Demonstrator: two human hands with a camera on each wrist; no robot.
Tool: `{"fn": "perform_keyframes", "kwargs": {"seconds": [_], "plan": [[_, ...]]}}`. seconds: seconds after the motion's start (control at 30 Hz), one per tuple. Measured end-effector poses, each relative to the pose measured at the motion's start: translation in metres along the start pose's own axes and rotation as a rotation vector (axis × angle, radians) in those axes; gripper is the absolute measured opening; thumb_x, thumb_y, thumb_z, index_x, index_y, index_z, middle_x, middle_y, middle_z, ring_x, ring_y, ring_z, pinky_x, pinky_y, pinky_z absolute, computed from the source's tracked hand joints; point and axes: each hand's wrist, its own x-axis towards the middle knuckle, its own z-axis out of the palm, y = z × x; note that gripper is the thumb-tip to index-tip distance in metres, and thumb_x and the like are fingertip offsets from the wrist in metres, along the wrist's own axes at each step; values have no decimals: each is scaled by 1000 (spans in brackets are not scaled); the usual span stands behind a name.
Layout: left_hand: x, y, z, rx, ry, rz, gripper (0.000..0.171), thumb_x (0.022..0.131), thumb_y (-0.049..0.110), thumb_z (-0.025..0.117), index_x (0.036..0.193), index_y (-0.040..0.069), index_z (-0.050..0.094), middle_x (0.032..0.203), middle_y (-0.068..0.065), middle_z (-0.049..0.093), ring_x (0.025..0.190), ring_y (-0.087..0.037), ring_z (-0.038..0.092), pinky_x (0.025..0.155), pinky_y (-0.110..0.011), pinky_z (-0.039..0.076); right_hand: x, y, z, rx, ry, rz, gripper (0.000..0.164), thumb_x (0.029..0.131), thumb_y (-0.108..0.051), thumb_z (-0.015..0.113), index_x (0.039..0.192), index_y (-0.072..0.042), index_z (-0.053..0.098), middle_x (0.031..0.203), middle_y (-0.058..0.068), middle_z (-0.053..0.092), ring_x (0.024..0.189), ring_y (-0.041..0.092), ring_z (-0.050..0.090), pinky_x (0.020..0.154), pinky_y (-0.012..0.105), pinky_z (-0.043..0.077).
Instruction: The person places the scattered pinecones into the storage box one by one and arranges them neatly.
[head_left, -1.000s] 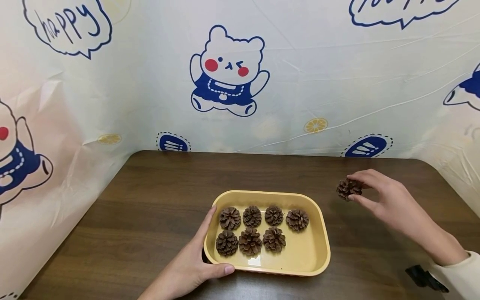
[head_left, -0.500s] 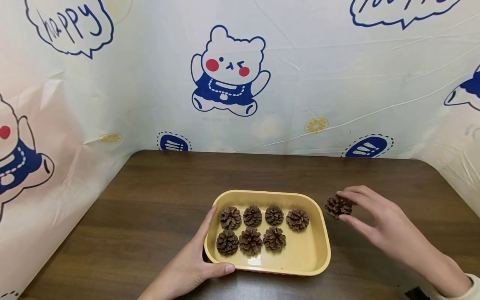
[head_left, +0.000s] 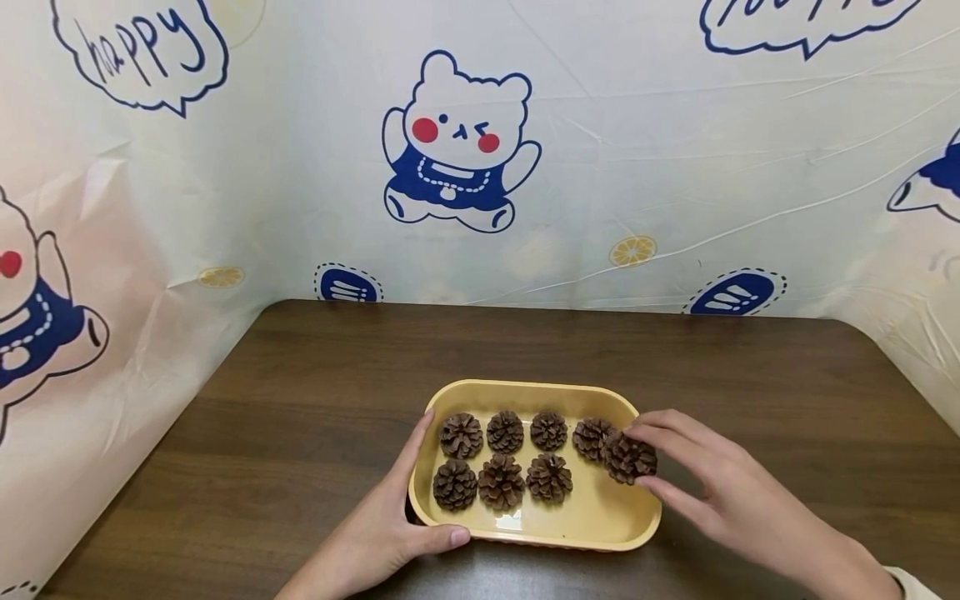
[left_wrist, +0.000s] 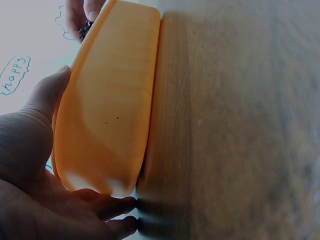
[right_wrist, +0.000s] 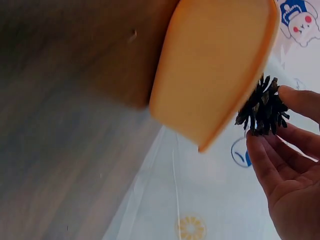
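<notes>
My right hand point(head_left: 720, 479) pinches a brown pine cone point(head_left: 628, 457) between thumb and fingertips, over the right end of a yellow plastic tray point(head_left: 637, 533). In the right wrist view that pine cone point(right_wrist: 263, 107) shows just past the tray's rim, above its level. My left hand point(head_left: 382, 512) grips the tray's left end, its thumb on the front rim and its fingers along the side wall. Inside the tray sit several pine cones in two rows; the back row's rightmost pine cone point(head_left: 591, 437) is partly hidden behind the held one.
The tray stands on a dark brown wooden table point(head_left: 337, 358) near its front. A pale printed sheet point(head_left: 600, 167) with cartoon bears hangs round the table's back and sides.
My right hand has carried the pine cone leftward and toward me, from the table's right side to over the tray's right end. The left hand and tray have stayed put.
</notes>
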Motion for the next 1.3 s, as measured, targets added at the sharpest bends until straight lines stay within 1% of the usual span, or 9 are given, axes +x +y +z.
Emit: {"fn": "perform_keyframes", "kwargs": {"seconds": [0.17,0.37,0.47,0.57,0.63,0.7,0.83,1.07,1.3], "plan": [[0,-1,0,-1,-1,11,133,74,40,95,168,41,3,174,-14,24,153,-35,30,123,-65,20,0,-2,9,16,-22,-10,45,108,-43,50,126,-6,70,122,4,69,111,11,64,107,6,39],[0,-1,0,2,3,8,132,73,40,95,168,41,3,174,-14,23,154,-37,29,123,-66,20,1,-2,14,-56,-111,32,49,107,-50,45,124,-12,71,124,-1,71,111,15,67,106,5,39],[0,-1,0,4,4,7,132,73,41,95,168,41,3,174,-13,24,153,-36,30,123,-66,21,1,0,15,-76,-149,48,37,102,-43,67,122,-12,72,122,-1,72,110,18,69,105,6,41],[0,0,0,3,5,4,132,73,40,95,168,41,3,174,-13,24,153,-36,30,123,-66,21,1,2,17,-76,-192,59,41,86,-25,88,121,-12,72,119,-1,73,107,19,70,97,16,52],[0,0,0,2,5,3,132,73,40,95,168,41,4,174,-13,24,153,-36,30,123,-66,21,3,2,18,-72,-222,63,48,77,-16,92,120,-12,72,117,-2,73,105,18,71,90,25,58],[-1,0,0,2,6,2,132,73,40,95,169,41,4,174,-13,24,153,-36,30,123,-66,21,5,2,18,-60,-251,61,49,74,-13,93,118,-12,71,115,-3,72,103,17,71,84,32,61],[-1,1,0,2,6,-4,132,73,41,95,168,41,4,174,-13,25,153,-35,30,123,-65,22,10,0,19,-54,-301,63,46,74,-11,93,115,-12,71,113,-4,71,99,14,70,81,33,61],[-1,1,0,4,9,-10,132,73,41,95,168,42,4,174,-12,25,153,-35,31,123,-65,22,17,-3,21,-48,-381,112,39,78,-16,92,111,-14,71,108,-7,67,92,6,66,76,29,60],[-1,0,0,10,7,0,132,74,42,95,168,41,4,174,-13,25,153,-36,31,122,-65,23,19,-3,25,-61,-427,130,37,78,-18,93,109,-15,72,107,-7,66,87,3,65,72,28,58]]}}
